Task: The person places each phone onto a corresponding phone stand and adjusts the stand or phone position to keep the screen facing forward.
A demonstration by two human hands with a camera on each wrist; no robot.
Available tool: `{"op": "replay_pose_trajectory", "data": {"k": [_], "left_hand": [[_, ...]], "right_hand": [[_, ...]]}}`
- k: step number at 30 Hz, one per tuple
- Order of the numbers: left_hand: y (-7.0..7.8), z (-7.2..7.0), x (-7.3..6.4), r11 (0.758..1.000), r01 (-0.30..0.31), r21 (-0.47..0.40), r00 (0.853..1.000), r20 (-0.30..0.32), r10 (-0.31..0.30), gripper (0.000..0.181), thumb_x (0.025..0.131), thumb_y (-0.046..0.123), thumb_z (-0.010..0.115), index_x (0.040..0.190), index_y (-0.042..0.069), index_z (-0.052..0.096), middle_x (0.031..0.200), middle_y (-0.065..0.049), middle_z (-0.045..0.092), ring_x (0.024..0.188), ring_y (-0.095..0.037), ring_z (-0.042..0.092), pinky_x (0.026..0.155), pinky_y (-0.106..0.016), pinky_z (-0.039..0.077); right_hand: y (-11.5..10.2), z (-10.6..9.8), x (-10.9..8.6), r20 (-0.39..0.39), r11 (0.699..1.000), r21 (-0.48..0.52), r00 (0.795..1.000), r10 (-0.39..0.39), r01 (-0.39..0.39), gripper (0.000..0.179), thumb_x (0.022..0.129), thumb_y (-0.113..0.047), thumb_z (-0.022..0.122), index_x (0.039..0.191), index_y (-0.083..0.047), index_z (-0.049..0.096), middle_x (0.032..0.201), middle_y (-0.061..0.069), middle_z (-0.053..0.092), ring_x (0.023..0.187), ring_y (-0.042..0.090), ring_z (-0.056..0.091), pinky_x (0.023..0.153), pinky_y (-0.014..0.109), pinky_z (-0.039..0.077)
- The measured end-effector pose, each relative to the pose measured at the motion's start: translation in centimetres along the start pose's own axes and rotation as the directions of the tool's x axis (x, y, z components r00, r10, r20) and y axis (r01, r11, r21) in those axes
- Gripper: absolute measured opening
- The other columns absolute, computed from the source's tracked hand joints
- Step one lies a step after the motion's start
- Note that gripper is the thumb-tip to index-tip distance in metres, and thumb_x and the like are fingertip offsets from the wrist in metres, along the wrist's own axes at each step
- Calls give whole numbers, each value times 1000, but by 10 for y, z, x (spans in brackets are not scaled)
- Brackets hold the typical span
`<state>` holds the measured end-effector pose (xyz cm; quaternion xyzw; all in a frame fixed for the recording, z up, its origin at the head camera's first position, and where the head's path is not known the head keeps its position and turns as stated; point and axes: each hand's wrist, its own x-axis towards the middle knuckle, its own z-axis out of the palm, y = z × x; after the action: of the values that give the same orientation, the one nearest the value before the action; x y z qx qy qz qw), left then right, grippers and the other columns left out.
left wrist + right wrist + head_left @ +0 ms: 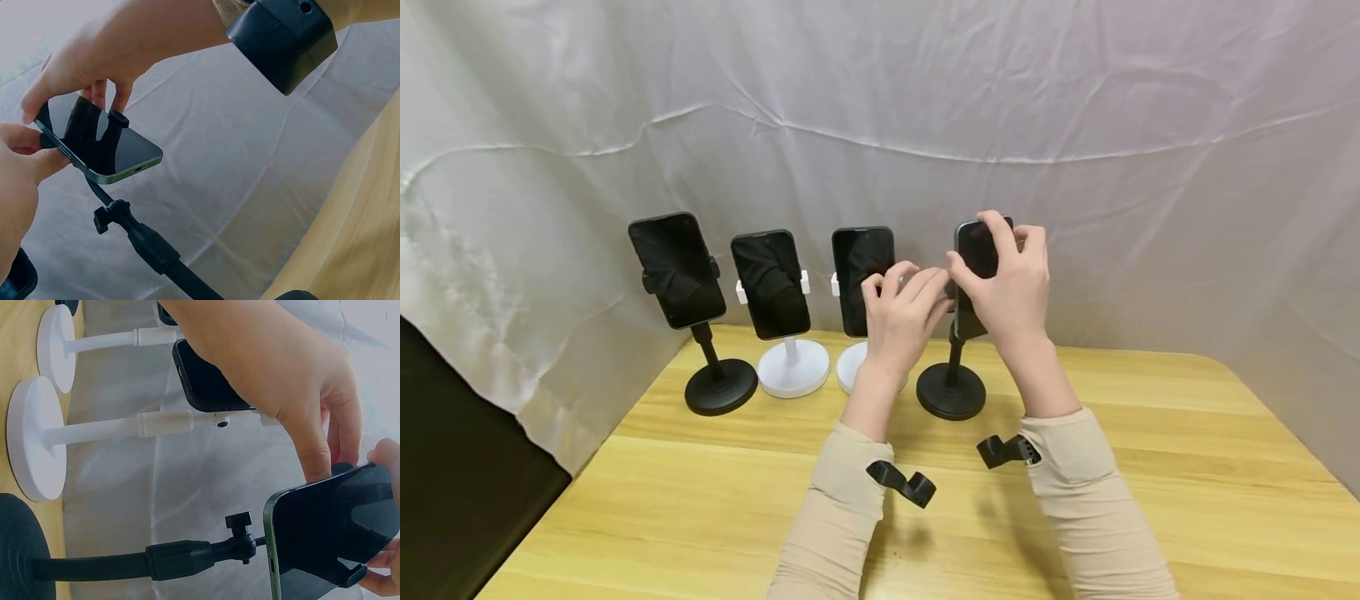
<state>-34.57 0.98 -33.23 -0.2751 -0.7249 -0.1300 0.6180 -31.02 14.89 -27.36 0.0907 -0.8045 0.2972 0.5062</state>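
My right hand (1018,279) grips a dark smartphone (974,250) near its top, with the thumb at its left edge and fingers reaching round the right side. Behind the phone is a black phone stand (951,392) with a round base. My left hand (898,321) comes in from the left. Its thumb and fingers pinch the stand's black clamp arm (47,140) beside the phone's edge. The opposite clamp arm (354,575) shows at the phone's other side. Part of the clamp is hidden behind the phone.
Left of the hands, a black stand (721,387) and two white stands (793,368) each hold a phone upright. My left hand overlaps the nearer white stand (848,367) in the head view. A pale curtain (880,83) hangs behind the wooden table (700,500).
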Motion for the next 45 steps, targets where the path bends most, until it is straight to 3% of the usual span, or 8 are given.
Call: {"op": "replay_pose_trajectory", "data": {"k": [22, 31, 38, 45], "left_hand": [[1, 1, 0, 1000, 4, -15, 1000, 12, -4, 24, 95, 38, 61, 112, 24, 71, 106, 11, 71, 109, -18, 55, 86, -45, 35], [-2, -1, 0, 999, 10, -44, 1000, 27, -9, 25, 92, 38, 64, 111, 24, 72, 104, 10, 72, 112, -18, 55, 89, -46, 35], [-4, -2, 1, 997, 9, -81, 999, 40, -6, 24, 89, 34, 69, 111, 23, 72, 103, 8, 73, 112, -20, 55, 91, -45, 36], [-4, -4, 3, 995, 26, -94, 998, 52, -21, 24, 91, 33, 68, 112, 23, 73, 106, 7, 72, 112, -20, 54, 92, -45, 35]], "right_hand": [[2, 0, 1, -37, 1000, -19, 999, 22, -23, 48, 82, -35, 72, 124, -17, 59, 109, 24, 45, 97, 38, 49, 82, 53, 47], [0, 2, -1, -33, 999, -44, 999, 17, -18, 48, 84, -39, 71, 126, -19, 58, 110, 23, 44, 98, 38, 48, 76, 53, 49], [1, 3, -1, -41, 999, -28, 999, 30, -31, 50, 84, -40, 73, 127, -19, 58, 111, 23, 44, 100, 37, 49, 82, 52, 48], [1, 4, 0, -31, 998, -45, 999, 36, -37, 51, 84, -43, 72, 128, -21, 57, 112, 23, 43, 101, 37, 48, 79, 52, 49]]}}
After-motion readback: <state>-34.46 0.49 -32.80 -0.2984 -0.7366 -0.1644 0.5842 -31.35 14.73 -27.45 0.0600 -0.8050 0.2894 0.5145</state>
